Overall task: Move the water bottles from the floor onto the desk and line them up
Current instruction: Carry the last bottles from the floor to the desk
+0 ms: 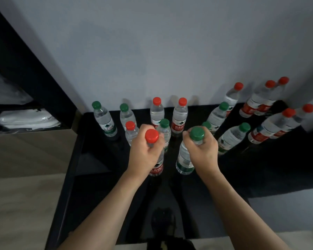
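Both bare hands are curled tight around the necks of clear plastic bottles, seen from above. The left hand point(145, 152) grips a red-capped bottle point(156, 166) just under its ridged round cap, and the bottle's red label shows below the knuckles. The right hand point(201, 150) grips a green-capped bottle point(184, 159) the same way, its ribbed transparent body and green label showing beside the wrist. Both bottles stand upright, near each other, over the glossy black surface point(242, 174); whether their bases touch it cannot be told. Farther back, more bottles of the same slim cylindrical shape stand on that surface against a pale matte wall point(152, 51): a green-capped bottle at far left point(105, 121), another green one point(126, 114) just right of it, and two red-capped ones point(156, 112) point(180, 116) side by side in the middle. A small red-capped bottle point(131, 132) and a green-capped one point(164, 130) stand just beyond the left hand's fingers. To the right a loose cluster of green- and red-capped bottles point(260, 112) leans outward in the wide lens. At far left, folded white cloth point(25, 120) lies on a dark shelf, and a smooth tan panel point(31, 152) sits below it.
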